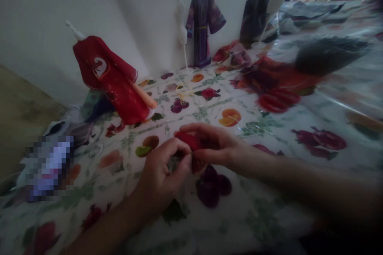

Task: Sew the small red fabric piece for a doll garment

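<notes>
In the middle of the head view, a small dark red piece of what looks like fabric (191,140) is between my hands over the table. My right hand (218,145) curls round it from the right, fingers on top and thumb below. My left hand (170,167) is closed in a pinch at its left end, thumb against the forefinger. Whether a needle or thread is between those fingertips is too blurred to tell. Beyond my left hand, a red doll-size dress with a white motif (112,77) leans on a small stand.
A fruit-print tablecloth (131,199) covers the table. At the wall stand a purple doll robe (202,28) and a bare white mannequin (181,20). Red and orange cloth (272,83) and a dark bundle in clear plastic (329,53) lie right. A pixelated item (50,169) is left.
</notes>
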`<state>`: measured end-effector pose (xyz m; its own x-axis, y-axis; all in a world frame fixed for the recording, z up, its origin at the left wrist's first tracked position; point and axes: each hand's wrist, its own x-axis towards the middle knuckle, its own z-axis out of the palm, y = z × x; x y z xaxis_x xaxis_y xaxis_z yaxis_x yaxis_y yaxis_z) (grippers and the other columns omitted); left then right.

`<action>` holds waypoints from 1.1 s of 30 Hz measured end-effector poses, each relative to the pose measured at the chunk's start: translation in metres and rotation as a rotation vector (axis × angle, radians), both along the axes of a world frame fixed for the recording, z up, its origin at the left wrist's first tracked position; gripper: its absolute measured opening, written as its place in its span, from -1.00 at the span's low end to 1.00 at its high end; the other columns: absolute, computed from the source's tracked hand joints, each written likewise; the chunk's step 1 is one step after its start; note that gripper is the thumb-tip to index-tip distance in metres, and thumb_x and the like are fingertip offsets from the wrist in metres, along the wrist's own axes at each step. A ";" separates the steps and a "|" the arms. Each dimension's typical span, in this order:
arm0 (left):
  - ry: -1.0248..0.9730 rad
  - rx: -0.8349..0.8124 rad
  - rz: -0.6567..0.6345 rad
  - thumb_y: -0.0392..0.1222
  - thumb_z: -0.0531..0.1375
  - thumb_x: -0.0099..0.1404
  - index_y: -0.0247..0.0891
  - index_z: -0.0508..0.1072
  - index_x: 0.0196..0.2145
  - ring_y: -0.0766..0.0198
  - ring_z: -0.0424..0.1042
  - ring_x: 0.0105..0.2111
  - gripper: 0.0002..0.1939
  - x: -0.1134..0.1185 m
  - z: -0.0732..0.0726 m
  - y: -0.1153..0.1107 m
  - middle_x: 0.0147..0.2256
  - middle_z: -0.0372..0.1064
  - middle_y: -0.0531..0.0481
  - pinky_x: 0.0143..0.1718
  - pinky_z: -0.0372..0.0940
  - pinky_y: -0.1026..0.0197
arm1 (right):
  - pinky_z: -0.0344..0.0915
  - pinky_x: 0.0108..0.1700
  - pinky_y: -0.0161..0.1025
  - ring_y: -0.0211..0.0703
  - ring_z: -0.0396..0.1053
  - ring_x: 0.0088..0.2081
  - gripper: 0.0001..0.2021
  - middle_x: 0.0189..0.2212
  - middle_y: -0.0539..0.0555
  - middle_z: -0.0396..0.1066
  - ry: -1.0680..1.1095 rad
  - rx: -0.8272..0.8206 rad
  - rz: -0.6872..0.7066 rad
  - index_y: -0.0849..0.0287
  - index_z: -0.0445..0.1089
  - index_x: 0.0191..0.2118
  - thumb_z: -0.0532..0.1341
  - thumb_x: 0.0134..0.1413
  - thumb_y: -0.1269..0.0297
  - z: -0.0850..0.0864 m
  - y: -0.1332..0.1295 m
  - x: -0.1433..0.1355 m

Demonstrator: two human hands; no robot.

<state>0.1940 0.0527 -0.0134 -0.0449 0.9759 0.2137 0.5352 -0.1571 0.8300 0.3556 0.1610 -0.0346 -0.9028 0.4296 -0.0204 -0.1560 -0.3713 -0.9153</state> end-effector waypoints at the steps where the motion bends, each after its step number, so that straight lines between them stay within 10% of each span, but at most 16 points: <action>1: -0.007 -0.002 0.000 -0.32 0.14 0.39 -0.16 0.42 -0.32 0.41 0.29 -0.38 -0.86 0.000 0.000 0.000 -0.41 0.32 0.14 -0.44 0.19 0.37 | 0.47 -0.26 -0.27 -0.27 0.49 -0.38 -0.47 -0.32 -0.03 0.47 0.003 -0.002 0.003 0.14 0.24 0.18 0.29 0.08 0.45 0.000 0.000 0.000; 33: 0.062 -0.005 -0.051 -0.29 0.09 0.44 -0.18 0.37 -0.30 0.35 0.33 -0.37 -0.87 -0.001 0.004 -0.003 -0.39 0.33 0.09 -0.43 0.23 0.31 | 0.48 -0.22 -0.26 -0.25 0.51 -0.33 -0.43 -0.22 0.03 0.50 -0.045 -0.018 0.008 0.15 0.27 0.22 0.29 0.07 0.47 0.001 0.001 0.002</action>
<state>0.1929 0.0501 -0.0092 0.0183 0.9775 0.2099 0.5766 -0.1818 0.7965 0.3571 0.1617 -0.0338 -0.9042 0.4215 -0.0686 -0.1120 -0.3892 -0.9143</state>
